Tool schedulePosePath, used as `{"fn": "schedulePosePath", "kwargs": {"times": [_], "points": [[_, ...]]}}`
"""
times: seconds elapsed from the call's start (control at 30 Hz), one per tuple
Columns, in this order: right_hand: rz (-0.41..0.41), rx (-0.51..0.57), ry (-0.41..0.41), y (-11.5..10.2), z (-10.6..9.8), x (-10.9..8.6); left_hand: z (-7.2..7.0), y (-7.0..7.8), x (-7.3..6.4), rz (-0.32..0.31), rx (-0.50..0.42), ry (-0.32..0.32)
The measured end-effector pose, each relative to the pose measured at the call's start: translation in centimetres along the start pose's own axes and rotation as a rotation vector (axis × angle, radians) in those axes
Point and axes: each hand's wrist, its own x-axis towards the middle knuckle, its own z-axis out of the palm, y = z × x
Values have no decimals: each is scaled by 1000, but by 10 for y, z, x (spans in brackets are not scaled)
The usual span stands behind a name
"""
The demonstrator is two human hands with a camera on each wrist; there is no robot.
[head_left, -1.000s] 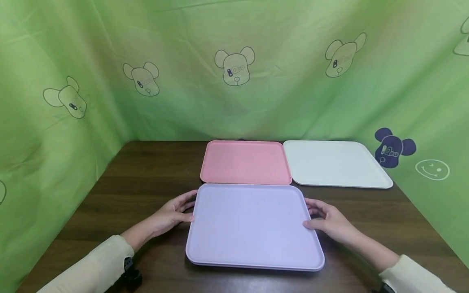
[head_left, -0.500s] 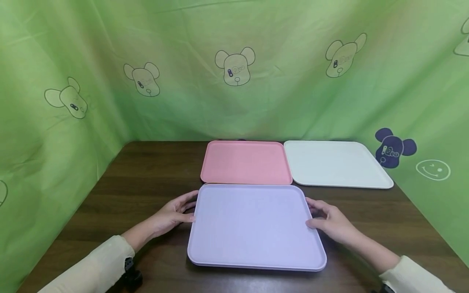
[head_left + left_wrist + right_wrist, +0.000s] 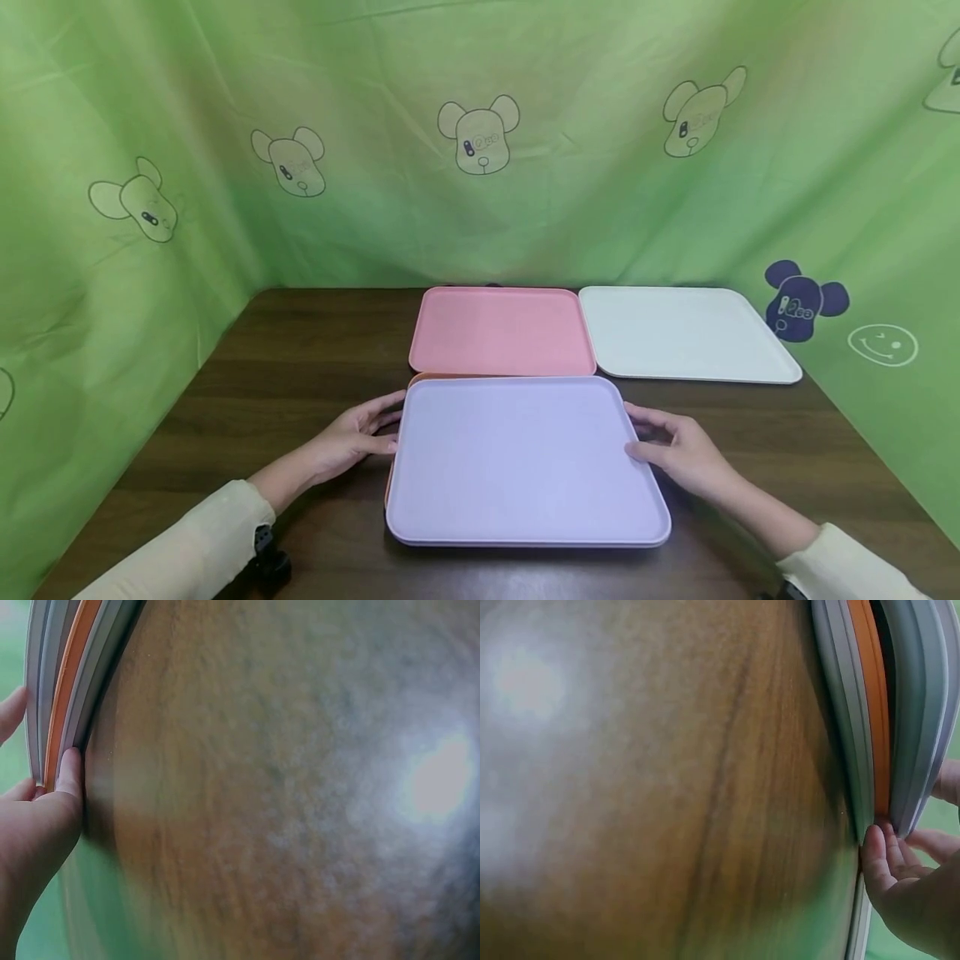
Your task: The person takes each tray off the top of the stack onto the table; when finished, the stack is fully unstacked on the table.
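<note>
A lavender rectangular tray (image 3: 528, 458) tops a stack of trays in front of me. An orange tray (image 3: 870, 697) shows lower in that stack, with pale rims above and below it. My left hand (image 3: 348, 437) holds the stack's left side, its thumb at the top rim and fingers along the tray edges. At the right side, my right hand (image 3: 686, 454) grips the lavender tray's edge, thumb over the rim. In the right wrist view, a dark gap parts the orange tray from the rims above it. Some fingers are hidden behind the stack.
Behind the stack lie a pink tray (image 3: 504, 331) and, to its right, a white tray (image 3: 686, 333). All rest on a dark wooden table (image 3: 315, 350). A green printed curtain (image 3: 480, 225) hangs round the back and sides.
The lavender tray has shifted slightly right against the trays below. An orange edge now shows along its back left corner and left side. Both hands have barely moved.
</note>
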Motion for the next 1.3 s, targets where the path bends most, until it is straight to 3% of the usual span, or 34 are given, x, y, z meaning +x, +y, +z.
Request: {"fn": "schedulePosePath", "kwargs": {"times": [0.47, 0.67, 1.03, 1.3], "points": [[-107, -73, 102, 3, 5, 0, -1, -2, 0, 5, 40, 14], [-65, -125, 145, 0, 4, 2, -1, -3, 0, 5, 43, 12], [-36, -179, 143, -9, 3, 2, -2, -5, 0, 11, 48, 3], [71, -61, 113, -7, 3, 2, -1, -4, -2, 11, 50, 1]]}}
